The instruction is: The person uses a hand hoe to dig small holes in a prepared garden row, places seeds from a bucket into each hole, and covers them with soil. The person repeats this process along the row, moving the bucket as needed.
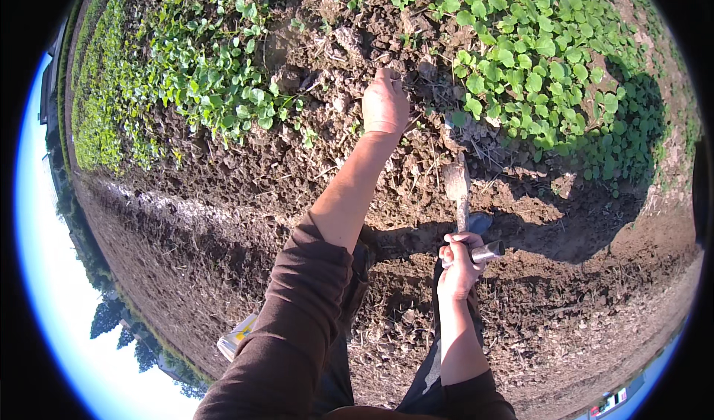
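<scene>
My left hand point(386, 103) reaches forward to the clumpy brown soil point(334, 99) between two patches of green seedlings. Its fingertips are bent together at the ground; whether anything small is between them cannot be told. My right hand point(461, 264), nearer my body, is closed around the handle of a small hand tool. The tool's flat, soil-caked blade point(457, 181) points away from me, and a dark, round handle end point(495, 249) sticks out to the right of the hand. Broad-leaved seedlings point(519, 74) grow ahead to the right, and smaller ones point(223, 85) to the left.
A dark shoe tip point(479, 222) shows beside the tool. My shadow point(585, 230) falls over soil and seedlings at the right. A white and yellow packet or container point(237, 336) lies left of my sleeve. Pale residue point(167, 205) streaks the soil at the left.
</scene>
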Available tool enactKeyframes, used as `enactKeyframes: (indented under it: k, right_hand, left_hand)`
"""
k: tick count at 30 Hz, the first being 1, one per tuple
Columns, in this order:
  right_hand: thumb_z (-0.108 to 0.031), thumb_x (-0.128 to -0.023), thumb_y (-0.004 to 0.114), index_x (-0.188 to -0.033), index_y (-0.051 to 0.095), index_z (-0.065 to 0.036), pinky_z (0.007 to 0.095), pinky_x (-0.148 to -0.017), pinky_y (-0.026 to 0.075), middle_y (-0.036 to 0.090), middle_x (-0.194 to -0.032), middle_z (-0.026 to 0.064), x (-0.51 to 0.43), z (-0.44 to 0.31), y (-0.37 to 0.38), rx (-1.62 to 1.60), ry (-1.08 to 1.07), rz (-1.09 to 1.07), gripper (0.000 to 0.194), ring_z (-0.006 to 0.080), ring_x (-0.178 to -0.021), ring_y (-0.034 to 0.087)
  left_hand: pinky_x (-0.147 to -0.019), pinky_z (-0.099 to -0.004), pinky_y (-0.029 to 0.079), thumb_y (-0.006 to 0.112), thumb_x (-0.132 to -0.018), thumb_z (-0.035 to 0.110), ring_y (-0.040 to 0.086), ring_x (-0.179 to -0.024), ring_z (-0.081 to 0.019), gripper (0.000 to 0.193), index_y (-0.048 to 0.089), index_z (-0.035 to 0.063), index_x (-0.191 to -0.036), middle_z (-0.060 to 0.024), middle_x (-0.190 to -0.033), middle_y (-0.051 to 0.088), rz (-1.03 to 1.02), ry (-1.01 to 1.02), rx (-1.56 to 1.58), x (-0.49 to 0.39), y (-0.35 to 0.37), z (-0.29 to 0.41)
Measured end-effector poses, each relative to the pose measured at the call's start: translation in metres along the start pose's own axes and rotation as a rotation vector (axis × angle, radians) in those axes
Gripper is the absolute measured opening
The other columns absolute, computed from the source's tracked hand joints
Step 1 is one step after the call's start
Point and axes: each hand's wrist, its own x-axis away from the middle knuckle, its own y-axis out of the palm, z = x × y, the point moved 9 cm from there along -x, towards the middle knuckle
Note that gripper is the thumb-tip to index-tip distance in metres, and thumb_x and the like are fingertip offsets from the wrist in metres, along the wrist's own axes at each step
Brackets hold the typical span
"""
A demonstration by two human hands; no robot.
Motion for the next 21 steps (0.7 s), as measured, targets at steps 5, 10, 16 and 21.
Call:
enactKeyframes:
  k: [5, 10, 16, 21]
  right_hand:
    - [0.008, -0.073, 0.060, -0.079, 0.055, -0.004, 0.0195, -0.044, 0.035, 0.054, -0.069, 0.0036, -0.004, 0.001, 0.002, -0.026, 0.029, -0.027, 0.015, 0.0072, -0.049, 0.046]
    - [0.008, -0.074, 0.061, -0.079, 0.055, -0.005, 0.0191, -0.044, 0.035, 0.054, -0.069, 0.0034, -0.006, -0.003, 0.004, -0.018, 0.015, -0.035, 0.014, 0.0066, -0.049, 0.046]
    - [0.007, -0.074, 0.060, -0.078, 0.055, -0.004, 0.0192, -0.045, 0.036, 0.054, -0.069, 0.0033, -0.006, -0.003, 0.003, 0.015, 0.028, 0.002, 0.013, 0.0067, -0.051, 0.047]
    - [0.007, -0.074, 0.059, -0.078, 0.055, -0.004, 0.0191, -0.045, 0.036, 0.054, -0.069, 0.0030, -0.006, -0.003, 0.004, 0.001, 0.033, 0.005, 0.012, 0.0069, -0.051, 0.047]
  left_hand:
    - [-0.077, -0.0389, 0.050, 0.060, -0.083, 0.017, 0.063, -0.087, -0.0333, 0.034, 0.051, -0.0013, -0.110, -0.0214, -0.092, 0.064, 0.022, 0.033, 0.068, -0.053, 0.014, 0.019]
    - [-0.074, -0.0357, 0.051, 0.066, -0.078, 0.020, 0.065, -0.079, -0.0285, 0.028, 0.059, 0.0011, -0.097, -0.0162, -0.085, 0.066, 0.096, -0.078, 0.002, -0.078, 0.027, 0.014]
    - [-0.071, -0.0389, 0.051, 0.062, -0.079, 0.022, 0.064, -0.074, -0.0329, 0.019, 0.061, 0.0043, -0.087, -0.0171, -0.079, 0.065, 0.165, 0.124, -0.223, -0.062, 0.021, 0.035]
    - [-0.069, -0.0400, 0.050, 0.055, -0.083, 0.017, 0.063, -0.075, -0.0330, 0.014, 0.059, 0.0035, -0.087, -0.0178, -0.077, 0.064, 0.132, 0.058, -0.057, -0.041, 0.016, 0.027]
